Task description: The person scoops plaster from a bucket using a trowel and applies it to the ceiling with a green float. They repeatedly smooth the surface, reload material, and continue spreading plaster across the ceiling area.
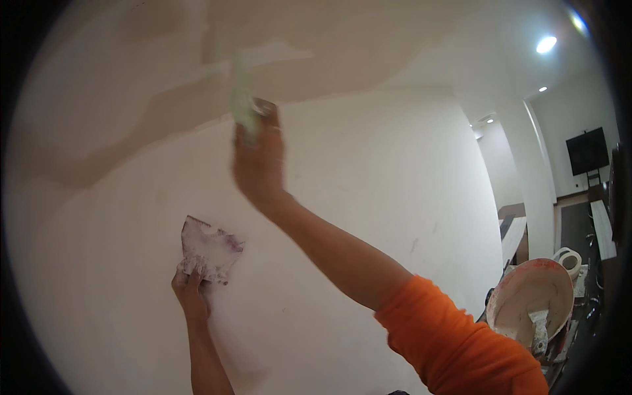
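Observation:
My left hand [191,286] grips a flat putty-smeared spreader [212,247] with ragged, toothed edges and white and purple stains. It is held up in front of the pale wall [368,197]; whether it touches the wall I cannot tell. Higher up, my right hand [261,161] is closed round a pale, greenish-white scraper [241,89], smeared by motion and seen nearly edge-on. The scraper points upward, over a beige, damp-looking coated patch [164,125] that spreads across the upper surface. Its exact contact with the surface is blurred.
At the lower right stands a putty-stained bucket [526,283] with a whitened putty knife [538,329] in it. Beside it lies a roll of tape [568,259]. Farther back are a column [526,178], a dark screen [587,151] and lit ceiling lamps [546,45].

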`<act>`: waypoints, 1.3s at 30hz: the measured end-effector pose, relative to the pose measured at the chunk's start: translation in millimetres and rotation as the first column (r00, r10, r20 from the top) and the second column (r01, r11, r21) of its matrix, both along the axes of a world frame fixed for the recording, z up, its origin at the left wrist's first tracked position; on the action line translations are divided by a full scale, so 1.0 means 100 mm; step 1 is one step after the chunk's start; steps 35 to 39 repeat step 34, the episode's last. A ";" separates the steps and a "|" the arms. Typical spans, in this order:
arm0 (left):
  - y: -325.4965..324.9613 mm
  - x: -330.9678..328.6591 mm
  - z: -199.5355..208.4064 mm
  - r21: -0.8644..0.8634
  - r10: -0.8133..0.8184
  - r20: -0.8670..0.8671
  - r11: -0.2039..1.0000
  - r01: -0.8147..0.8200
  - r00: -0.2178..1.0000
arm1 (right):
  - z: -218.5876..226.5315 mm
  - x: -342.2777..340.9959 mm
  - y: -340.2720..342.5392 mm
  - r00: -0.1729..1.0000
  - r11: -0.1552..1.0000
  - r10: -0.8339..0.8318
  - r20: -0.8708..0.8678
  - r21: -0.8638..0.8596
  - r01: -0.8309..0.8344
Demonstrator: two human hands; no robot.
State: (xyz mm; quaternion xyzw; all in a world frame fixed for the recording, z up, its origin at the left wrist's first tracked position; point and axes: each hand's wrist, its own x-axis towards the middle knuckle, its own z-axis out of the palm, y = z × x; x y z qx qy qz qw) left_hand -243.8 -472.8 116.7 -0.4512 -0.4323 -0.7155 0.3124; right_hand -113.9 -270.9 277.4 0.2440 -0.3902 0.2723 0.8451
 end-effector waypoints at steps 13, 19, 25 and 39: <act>0.53 1.08 0.69 -0.107 -0.394 0.023 0.913 0.394 0.919 | -0.69 0.05 0.97 0.876 0.773 -0.469 0.110 0.531 0.347; 0.42 1.06 0.67 -0.137 -0.406 -0.240 0.914 0.383 0.882 | -0.58 0.38 1.03 0.849 0.958 -0.287 0.443 0.104 0.269; 0.63 1.17 0.94 0.036 0.423 -0.500 0.882 -0.470 0.756 | -0.96 0.66 1.11 0.331 0.546 0.736 0.590 -0.229 -0.806; 0.11 0.76 0.29 -0.212 0.486 -0.368 0.786 -0.580 0.793 | -0.52 1.01 1.15 0.737 0.738 0.673 0.058 -0.119 -0.664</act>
